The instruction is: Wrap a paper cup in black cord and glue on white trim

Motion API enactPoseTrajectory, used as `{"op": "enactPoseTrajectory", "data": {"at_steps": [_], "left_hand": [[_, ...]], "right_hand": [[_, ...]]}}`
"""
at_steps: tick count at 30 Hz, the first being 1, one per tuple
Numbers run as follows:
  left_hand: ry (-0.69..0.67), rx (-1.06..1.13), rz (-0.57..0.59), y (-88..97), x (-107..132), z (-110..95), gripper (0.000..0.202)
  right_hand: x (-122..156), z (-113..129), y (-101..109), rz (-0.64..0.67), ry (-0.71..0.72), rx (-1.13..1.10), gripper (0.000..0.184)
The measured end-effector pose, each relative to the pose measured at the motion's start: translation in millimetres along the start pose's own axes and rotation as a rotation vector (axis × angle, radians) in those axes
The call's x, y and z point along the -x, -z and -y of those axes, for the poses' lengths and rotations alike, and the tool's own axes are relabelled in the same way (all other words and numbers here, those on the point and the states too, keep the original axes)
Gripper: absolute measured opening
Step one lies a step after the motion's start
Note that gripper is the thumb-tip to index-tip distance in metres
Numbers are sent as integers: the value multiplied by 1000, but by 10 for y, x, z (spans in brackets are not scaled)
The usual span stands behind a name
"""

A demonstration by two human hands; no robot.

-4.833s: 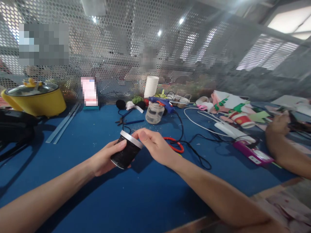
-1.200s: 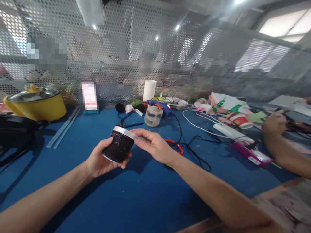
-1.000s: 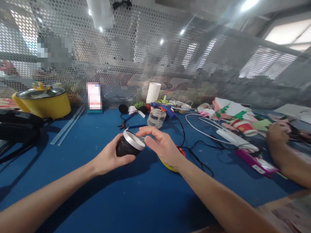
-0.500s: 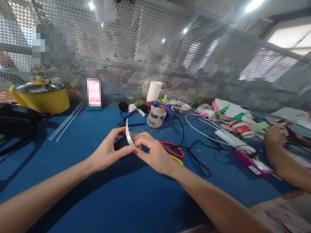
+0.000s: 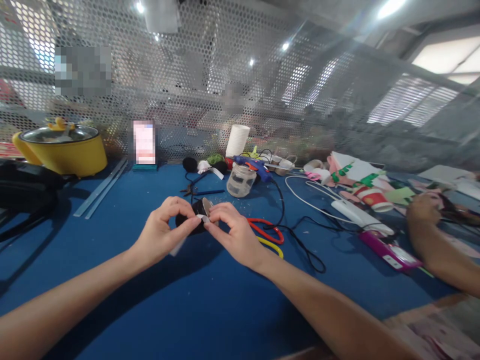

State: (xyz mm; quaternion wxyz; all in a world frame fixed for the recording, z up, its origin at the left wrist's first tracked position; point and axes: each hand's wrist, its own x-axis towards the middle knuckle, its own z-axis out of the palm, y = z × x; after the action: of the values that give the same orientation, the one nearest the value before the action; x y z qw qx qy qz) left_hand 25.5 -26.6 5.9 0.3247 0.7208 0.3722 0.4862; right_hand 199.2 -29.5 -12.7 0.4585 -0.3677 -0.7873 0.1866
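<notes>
A black paper cup (image 5: 195, 222) lies tilted on its side over the blue table (image 5: 210, 300), its open mouth facing away from me. My left hand (image 5: 161, 237) curls round its left side. My right hand (image 5: 234, 235) meets it from the right. Fingertips of both hands pinch a white strip (image 5: 202, 218) against the cup; a loose pale end of the strip hangs below my left hand (image 5: 179, 246). Red-handled scissors (image 5: 266, 230) and a yellow piece (image 5: 270, 245) lie just right of my right hand.
Behind the cup stand a clear glass jar (image 5: 240, 180), a blue glue gun (image 5: 253, 164) with a black cable (image 5: 300, 235), pliers (image 5: 191, 189) and a white cup stack (image 5: 237, 141). A yellow pot (image 5: 62, 149) sits far left. Another person's hand (image 5: 425, 220) works at right near a magenta box (image 5: 390, 249).
The cup has gone from held upright above the table to tipped over and low near it. The white rim strip has come loose, and both hands now pinch it against the cup.
</notes>
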Motion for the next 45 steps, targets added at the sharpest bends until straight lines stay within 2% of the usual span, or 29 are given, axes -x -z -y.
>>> {"op": "enactPoseTrajectory", "data": {"at_steps": [2,4,10,15,21,28,32,34,36,38,41,43,45], "left_hand": [[-16,-80,-37,-5,-4,39,14],[28,-127,-57,1,-12,78,21],[-38,-98,-38,26,-21,93,16],[35,-110,-31,-2,-13,90,21],[31,-187,-6,-15,-14,124,22],[77,-87,22,-21,-20,175,24],[131,24,-15,-29,-39,197,25],[184,48,24,-10,-58,181,31],[235,14,147,25,-77,154,42],[282,-38,290,66,-88,135,45],[306,-119,331,106,-91,142,50],[298,-144,305,114,-89,155,54],[295,-158,281,110,-87,156,58]], "right_hand": [[7,-3,-7,-6,24,1,12],[11,-1,-10,-13,49,0,12],[-3,27,-1,-22,77,28,13],[-6,20,-6,-45,99,60,13],[-9,5,3,-86,57,12,11],[-22,44,33,-69,-25,-62,11],[-26,39,48,-53,-40,-115,10],[-25,37,55,-47,-52,-136,9],[-27,54,70,-25,-65,-149,9],[-44,94,109,33,-66,-136,9],[-138,158,263,114,-68,-76,12],[-268,148,448,48,-99,0,17],[-443,53,675,-161,-169,143,21]]}}
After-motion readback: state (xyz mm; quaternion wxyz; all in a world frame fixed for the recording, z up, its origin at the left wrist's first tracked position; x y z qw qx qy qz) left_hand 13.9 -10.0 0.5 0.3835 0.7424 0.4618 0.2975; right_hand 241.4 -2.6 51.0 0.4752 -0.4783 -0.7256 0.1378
